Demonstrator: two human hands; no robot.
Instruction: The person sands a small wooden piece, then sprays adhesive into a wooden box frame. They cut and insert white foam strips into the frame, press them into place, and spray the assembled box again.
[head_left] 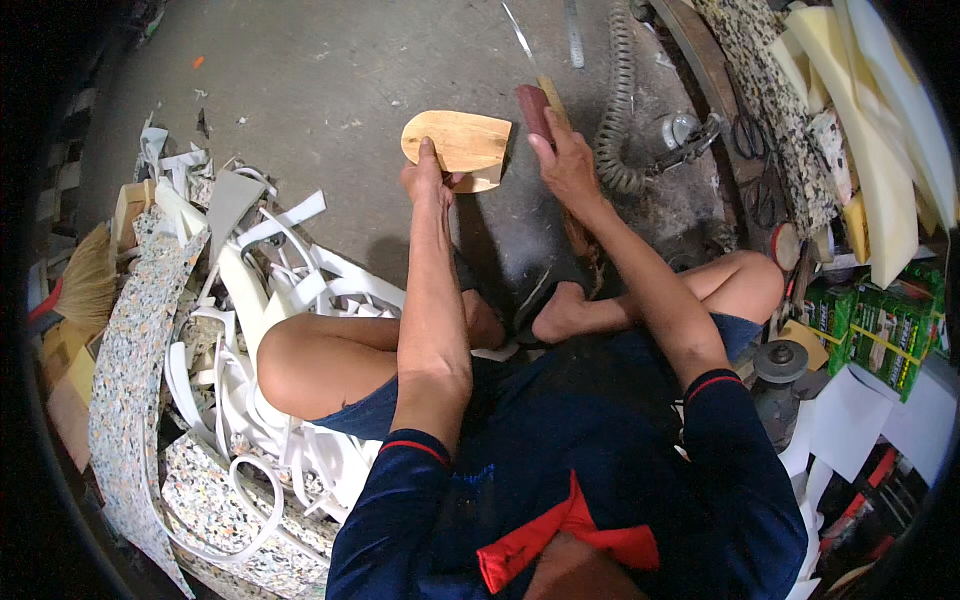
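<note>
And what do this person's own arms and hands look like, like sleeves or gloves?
The left hand and right hand are both bare, with no gloves, rings or watch that I can see. The forearms are uncovered too. Higher up, the left sleeve and right sleeve are short and dark navy, each with a thin red stripe near the cuff.

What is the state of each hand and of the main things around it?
Left hand: closed on wooden piece.
Wooden piece: held, apart from block.
Right hand: closed on block.
Block: held.
Hose: coiled.
White scraps: heaped loosely.
Broom: bristles fanned out.
</note>
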